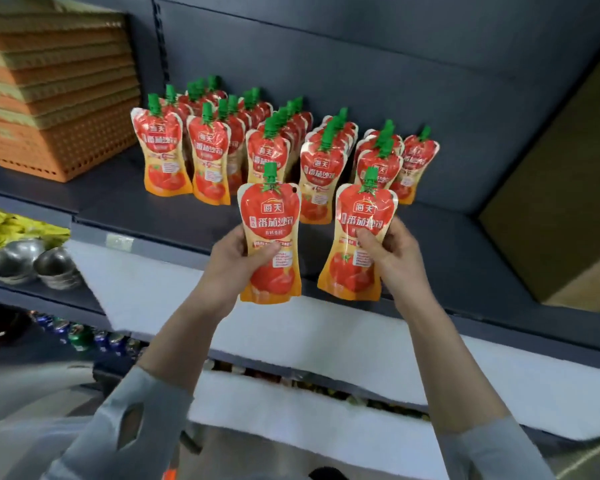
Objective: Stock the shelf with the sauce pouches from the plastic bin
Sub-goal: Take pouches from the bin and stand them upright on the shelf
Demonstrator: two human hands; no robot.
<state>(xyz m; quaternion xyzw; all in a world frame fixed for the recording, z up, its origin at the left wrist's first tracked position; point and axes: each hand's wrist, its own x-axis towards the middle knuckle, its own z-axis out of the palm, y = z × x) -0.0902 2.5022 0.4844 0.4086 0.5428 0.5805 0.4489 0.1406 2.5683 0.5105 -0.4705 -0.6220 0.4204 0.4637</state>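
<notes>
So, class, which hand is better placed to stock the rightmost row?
Probably right: the right hand holds its pouch nearest the rightmost row; the left hand holds the other pouch further left.

the front strip of the shelf (pixel 201 220) is bare, so i can reach in there. rows of standing pouches (pixel 312 181) fill the middle behind it. stacked orange baskets (pixel 59 109) block the left side, and a big brown box (pixel 551 202) blocks the right.
</notes>
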